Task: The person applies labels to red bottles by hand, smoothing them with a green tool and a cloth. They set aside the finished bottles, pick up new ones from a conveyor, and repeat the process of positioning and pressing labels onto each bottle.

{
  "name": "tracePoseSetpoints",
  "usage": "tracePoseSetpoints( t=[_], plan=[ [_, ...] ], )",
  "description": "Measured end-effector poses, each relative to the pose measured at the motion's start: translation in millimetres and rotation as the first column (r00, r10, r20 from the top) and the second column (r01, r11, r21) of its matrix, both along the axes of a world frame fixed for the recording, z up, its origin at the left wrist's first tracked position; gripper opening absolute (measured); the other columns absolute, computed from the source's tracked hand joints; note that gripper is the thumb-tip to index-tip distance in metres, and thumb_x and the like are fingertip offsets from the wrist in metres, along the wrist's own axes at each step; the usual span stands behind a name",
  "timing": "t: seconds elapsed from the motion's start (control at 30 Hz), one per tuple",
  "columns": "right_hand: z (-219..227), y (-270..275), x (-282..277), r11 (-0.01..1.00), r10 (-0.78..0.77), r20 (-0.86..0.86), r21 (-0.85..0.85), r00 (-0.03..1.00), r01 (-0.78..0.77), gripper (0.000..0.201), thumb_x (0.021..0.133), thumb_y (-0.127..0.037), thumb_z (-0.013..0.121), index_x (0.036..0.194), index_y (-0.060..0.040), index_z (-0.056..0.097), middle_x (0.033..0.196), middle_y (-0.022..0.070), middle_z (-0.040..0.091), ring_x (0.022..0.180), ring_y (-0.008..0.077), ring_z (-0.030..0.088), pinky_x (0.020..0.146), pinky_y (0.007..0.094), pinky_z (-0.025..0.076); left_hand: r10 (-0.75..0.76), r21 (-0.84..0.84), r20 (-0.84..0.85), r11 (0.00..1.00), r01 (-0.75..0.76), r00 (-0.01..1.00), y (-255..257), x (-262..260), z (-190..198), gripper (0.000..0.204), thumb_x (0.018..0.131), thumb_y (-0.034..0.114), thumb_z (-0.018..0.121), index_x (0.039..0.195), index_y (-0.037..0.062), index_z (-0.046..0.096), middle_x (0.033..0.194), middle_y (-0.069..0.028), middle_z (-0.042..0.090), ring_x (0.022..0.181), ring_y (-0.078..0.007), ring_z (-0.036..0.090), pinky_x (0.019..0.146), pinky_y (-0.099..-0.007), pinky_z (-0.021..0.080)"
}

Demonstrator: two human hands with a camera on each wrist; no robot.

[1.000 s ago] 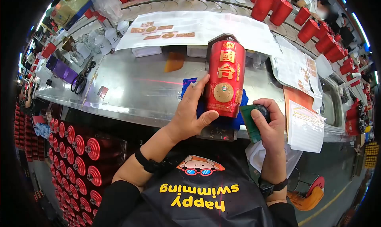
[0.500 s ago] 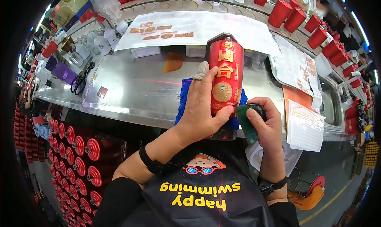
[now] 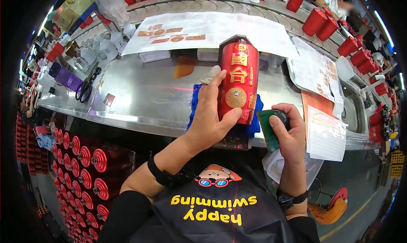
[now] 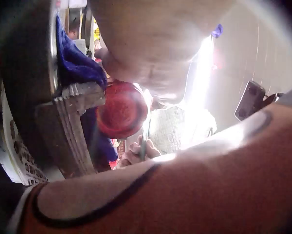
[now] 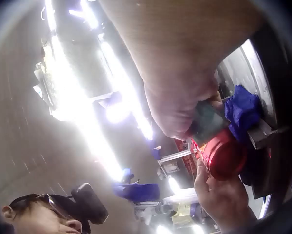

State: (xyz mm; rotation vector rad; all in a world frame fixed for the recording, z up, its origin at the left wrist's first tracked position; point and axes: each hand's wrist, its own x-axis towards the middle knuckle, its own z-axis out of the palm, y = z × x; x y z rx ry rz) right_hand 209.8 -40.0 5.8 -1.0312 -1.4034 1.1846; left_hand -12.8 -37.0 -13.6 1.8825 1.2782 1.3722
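Note:
A red bottle (image 3: 240,79) with gold lettering and a round gold emblem lies with its base toward me on a blue cloth (image 3: 254,126). Its far end sits against a dark angled support (image 3: 231,42). My left hand (image 3: 207,120) holds it from the left, fingers along its side and thumb on the lower front. A whitish knitted cover (image 3: 210,74) shows at the left fingertips. Just right of the base, my right hand (image 3: 292,134) grips a green scraper (image 3: 267,128) with a dark rounded part, apart from the bottle. The left wrist view shows the bottle's round base (image 4: 121,111).
Behind the bottle, a white sheet (image 3: 203,22) bears gold decals. Black scissors (image 3: 87,86) lie left, near a purple container (image 3: 65,76). Printed papers (image 3: 324,134) and a sink (image 3: 356,107) are on the right. Many red bottles (image 3: 87,158) stand at lower left; others line the curved conveyor.
My left thumb has come up from beside the base onto the bottle's lower front. The scraper came near the base, then drew back right. Red bottles on the conveyor have shifted right.

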Motion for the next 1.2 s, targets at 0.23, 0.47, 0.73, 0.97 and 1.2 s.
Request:
tracePoseSetpoints(
  t=[0.23,0.47,0.73,0.97,1.2],
  plan=[
    [11.8,-3.0,-4.8,0.906,-0.074,0.418,0.408,0.905,-0.115,0.036,0.094,-0.003,0.061,0.129,0.0014,0.057,0.117,0.0146,0.065,0.105,0.0200,0.063,0.089,0.0309,0.050,-0.044,-0.033,0.161,0.998,0.050,0.986,3.1,-3.9,-8.1,0.068,0.093,0.026,0.061,0.147,-0.0028,0.030,0.145,-0.0250,0.039,0.132,-0.0363,0.039,0.112,-0.0420,0.029],
    [6.4,1.1,-16.0,0.769,-0.117,0.669,0.529,0.734,-0.360,0.059,0.078,0.012,0.060,0.128,-0.0205,0.065,0.137,0.0245,0.052,0.118,0.0388,0.058,0.099,0.0412,0.050,-0.031,-0.015,0.131,0.999,0.033,0.991,1.2,-4.9,-12.1,0.065,0.099,0.031,0.056,0.147,-0.0037,0.030,0.145,-0.0234,0.040,0.133,-0.0357,0.039,0.113,-0.0410,0.028],
    [4.9,1.8,-11.9,0.758,-0.182,0.662,0.565,0.727,-0.325,0.061,0.073,0.010,0.062,0.127,-0.0187,0.066,0.136,0.0237,0.052,0.120,0.0394,0.056,0.097,0.0442,0.050,-0.034,-0.034,0.143,0.999,0.039,0.989,-0.1,-7.4,-12.0,0.062,0.100,0.031,0.054,0.147,-0.0032,0.031,0.145,-0.0231,0.040,0.135,-0.0349,0.038,0.114,-0.0404,0.027],
    [5.8,2.4,-15.0,0.718,-0.174,0.655,0.595,0.735,-0.360,0.057,0.073,0.011,0.062,0.123,-0.0151,0.067,0.134,0.0217,0.054,0.118,0.0397,0.055,0.098,0.0445,0.048,-0.060,-0.054,0.179,0.996,0.070,0.982,-1.9,-8.8,-13.3,0.061,0.101,0.031,0.053,0.147,-0.0037,0.032,0.147,-0.0229,0.039,0.137,-0.0339,0.038,0.115,-0.0396,0.027],
    [2.1,1.8,-16.3,0.753,-0.114,0.615,0.566,0.780,-0.336,0.058,0.071,0.012,0.063,0.123,-0.0144,0.068,0.134,0.0221,0.054,0.119,0.0393,0.055,0.098,0.0436,0.048,-0.088,-0.056,0.260,0.993,0.106,0.962,-2.4,-10.7,-15.8,0.060,0.102,0.030,0.052,0.147,-0.0032,0.031,0.150,-0.0218,0.037,0.141,-0.0314,0.034,0.116,-0.0382,0.025]
  ],
)
